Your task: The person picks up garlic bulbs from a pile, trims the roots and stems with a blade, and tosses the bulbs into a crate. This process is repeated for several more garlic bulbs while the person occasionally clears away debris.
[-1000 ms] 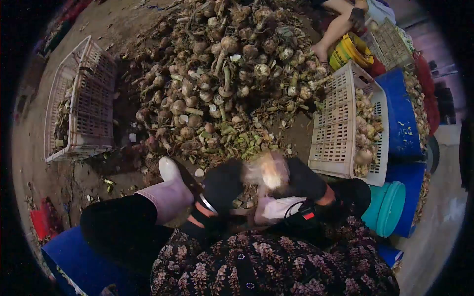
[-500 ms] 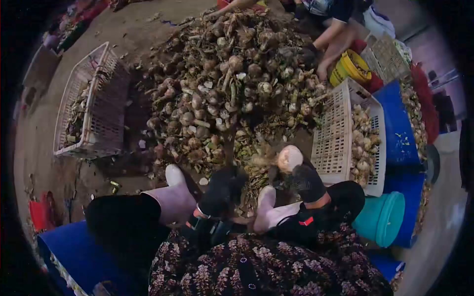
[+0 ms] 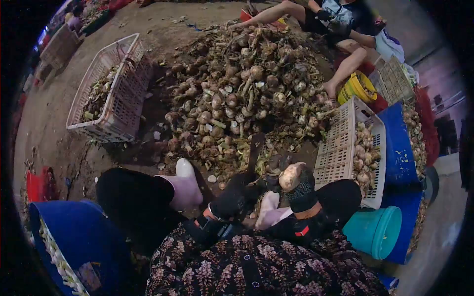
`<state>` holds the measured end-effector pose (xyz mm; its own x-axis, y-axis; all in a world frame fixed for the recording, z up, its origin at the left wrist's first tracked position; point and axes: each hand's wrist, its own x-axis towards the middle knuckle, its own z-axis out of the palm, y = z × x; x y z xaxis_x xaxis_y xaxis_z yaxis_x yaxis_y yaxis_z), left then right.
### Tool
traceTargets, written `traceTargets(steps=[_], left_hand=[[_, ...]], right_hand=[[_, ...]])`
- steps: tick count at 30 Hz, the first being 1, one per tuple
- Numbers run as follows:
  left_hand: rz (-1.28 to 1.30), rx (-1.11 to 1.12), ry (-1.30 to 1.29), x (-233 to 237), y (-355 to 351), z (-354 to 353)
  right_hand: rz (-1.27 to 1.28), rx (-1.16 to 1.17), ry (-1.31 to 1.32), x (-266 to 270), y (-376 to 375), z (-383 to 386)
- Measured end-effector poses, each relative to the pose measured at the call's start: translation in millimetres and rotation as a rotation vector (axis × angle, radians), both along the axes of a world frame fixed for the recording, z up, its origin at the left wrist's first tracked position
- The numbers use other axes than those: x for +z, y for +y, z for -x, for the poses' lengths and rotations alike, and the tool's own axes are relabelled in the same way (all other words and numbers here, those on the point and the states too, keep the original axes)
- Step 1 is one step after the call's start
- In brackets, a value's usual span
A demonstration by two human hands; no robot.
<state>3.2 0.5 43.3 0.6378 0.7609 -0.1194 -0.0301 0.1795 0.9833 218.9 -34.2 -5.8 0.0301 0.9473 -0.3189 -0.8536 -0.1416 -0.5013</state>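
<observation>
My right hand (image 3: 301, 191), in a black glove, grips a pale trimmed garlic bulb (image 3: 291, 176) and holds it up beside the white crate (image 3: 337, 148) at the right. My left hand (image 3: 236, 197), also gloved in black, is closed around the handle of a dark knife (image 3: 255, 154) whose blade points up toward the big heap of untrimmed garlic bulbs (image 3: 247, 89). Cut stems and roots litter the ground (image 3: 232, 165) in front of my white boots (image 3: 185, 185).
A second white crate (image 3: 111, 89) with scraps stands at the left. A blue tub (image 3: 74, 237) with bulbs is at my lower left, blue barrels (image 3: 402, 143) and a teal bucket (image 3: 375, 232) at the right. Another person (image 3: 340, 29) sits behind the heap by a yellow bucket (image 3: 358, 86).
My right hand has lifted the bulb clear and moved it right toward the crate. My left hand has swung the knife upright. The view has tilted up.
</observation>
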Motion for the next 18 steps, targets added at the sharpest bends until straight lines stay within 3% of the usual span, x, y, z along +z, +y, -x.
traceTargets(steps=[2, 5, 7, 9, 11, 12, 14, 18], left_hand=[[-0.243, -0.003, 0.098, -7.0, -0.8, 1.3], [-0.352, 0.042, 0.163, -5.5, -2.2, -6.9], [-0.546, 0.081, 0.119, 0.3, -1.7, -8.8], [-0.668, 0.067, 0.14, -34.0, -10.2, -22.3], [-0.786, 0.04, 0.179, -101.2, -28.5, -37.0], [-0.813, 0.025, 0.208, -109.6, -29.3, -35.3], [-0.731, 0.045, 0.246, -119.3, -20.2, -22.9], [-0.259, 0.105, 0.2, -81.4, -7.2, 5.2]], right_hand=[[0.011, -0.002, -0.119, 15.3, 0.3, 3.8], [-0.148, -0.011, 0.059, -4.0, 6.1, -1.3], [-0.136, -0.07, 0.133, 36.0, 17.6, 21.3], [-0.19, -0.235, -0.344, 79.5, 37.0, 27.5], [-0.34, -0.495, -1.343, 106.8, 50.8, 2.3], [-0.395, -0.595, -1.581, 115.5, 55.8, -14.9], [-0.404, -0.636, -1.781, 126.5, 58.1, -57.9], [-0.232, -0.535, -2.061, 137.9, 32.1, -158.0]])
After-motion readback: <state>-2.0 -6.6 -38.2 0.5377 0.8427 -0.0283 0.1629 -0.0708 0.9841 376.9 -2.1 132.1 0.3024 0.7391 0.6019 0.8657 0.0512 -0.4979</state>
